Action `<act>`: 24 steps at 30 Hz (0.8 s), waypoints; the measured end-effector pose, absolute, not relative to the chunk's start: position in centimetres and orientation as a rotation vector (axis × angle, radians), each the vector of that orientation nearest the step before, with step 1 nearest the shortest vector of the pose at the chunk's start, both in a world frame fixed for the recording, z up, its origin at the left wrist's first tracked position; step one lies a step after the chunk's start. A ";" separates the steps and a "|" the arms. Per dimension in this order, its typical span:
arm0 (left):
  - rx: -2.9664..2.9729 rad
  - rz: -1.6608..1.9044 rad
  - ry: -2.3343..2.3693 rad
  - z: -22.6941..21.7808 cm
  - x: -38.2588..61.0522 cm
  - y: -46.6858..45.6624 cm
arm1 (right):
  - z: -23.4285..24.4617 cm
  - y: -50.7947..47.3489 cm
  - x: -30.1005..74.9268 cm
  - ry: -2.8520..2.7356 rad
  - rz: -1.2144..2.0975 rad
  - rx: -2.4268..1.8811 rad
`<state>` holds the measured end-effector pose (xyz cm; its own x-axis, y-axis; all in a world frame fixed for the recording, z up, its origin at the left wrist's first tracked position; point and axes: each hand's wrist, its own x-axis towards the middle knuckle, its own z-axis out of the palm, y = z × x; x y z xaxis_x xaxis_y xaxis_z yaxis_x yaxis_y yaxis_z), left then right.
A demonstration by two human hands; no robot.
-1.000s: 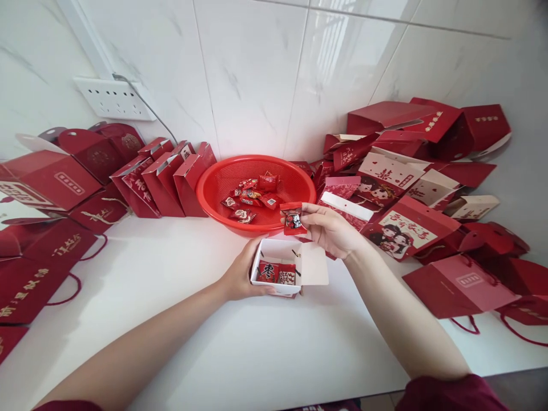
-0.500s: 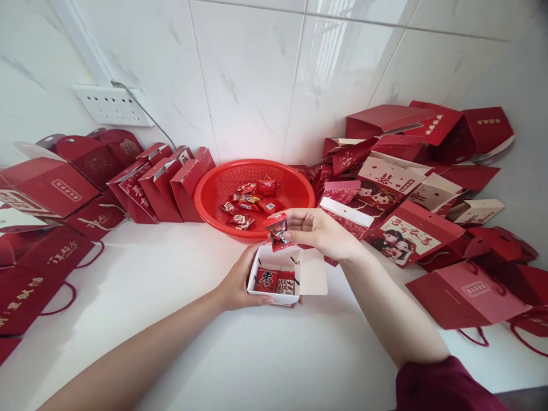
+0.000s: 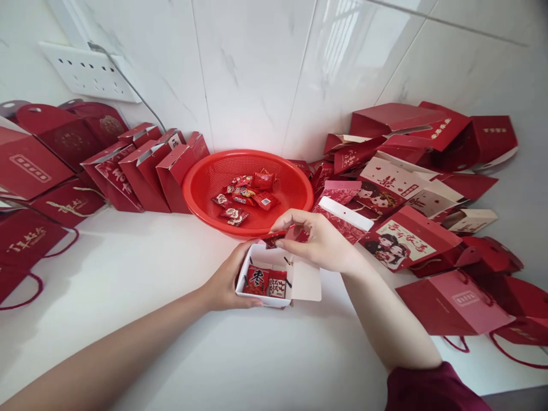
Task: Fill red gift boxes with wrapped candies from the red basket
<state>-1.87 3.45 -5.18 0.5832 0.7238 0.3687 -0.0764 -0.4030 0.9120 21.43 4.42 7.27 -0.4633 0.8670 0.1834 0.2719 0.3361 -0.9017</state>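
Note:
My left hand (image 3: 225,279) grips the left side of a small open white-lined box (image 3: 280,279) on the white counter. Two red wrapped candies (image 3: 265,281) lie inside the box. My right hand (image 3: 319,240) pinches another red wrapped candy (image 3: 274,240) at the far rim of the box, just above its opening. A red plastic basket (image 3: 197,194) right behind the box holds several more wrapped candies (image 3: 246,197).
Red gift boxes stand in a row (image 3: 141,168) left of the basket. Red paper bags (image 3: 29,171) lie at far left. A heap of flat and folded red boxes (image 3: 411,171) fills the right. A wall socket (image 3: 85,71) with a cable sits upper left.
My right hand has come down and left with the candy, from beside the basket rim to the box's opening. The left hand keeps hold of the box.

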 end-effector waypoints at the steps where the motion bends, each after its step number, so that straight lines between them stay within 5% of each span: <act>1: 1.779 0.967 0.532 -5.2 -1.8 3.4 | 7.2 4.3 21.4 -1.936 1.101 -0.991; 11: 1.687 0.966 0.458 -5.0 -1.4 3.4 | 7.2 3.6 21.3 -1.917 1.491 -0.932; 24: 1.718 0.992 0.492 -5.0 -1.6 3.3 | 7.6 4.4 21.8 -1.620 1.445 -0.775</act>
<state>-1.63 3.30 -4.96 0.5727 0.7266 0.3796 -0.1376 -0.3713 0.9183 21.76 4.38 7.62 -0.4816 0.8598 0.1698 -0.0709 0.1548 -0.9854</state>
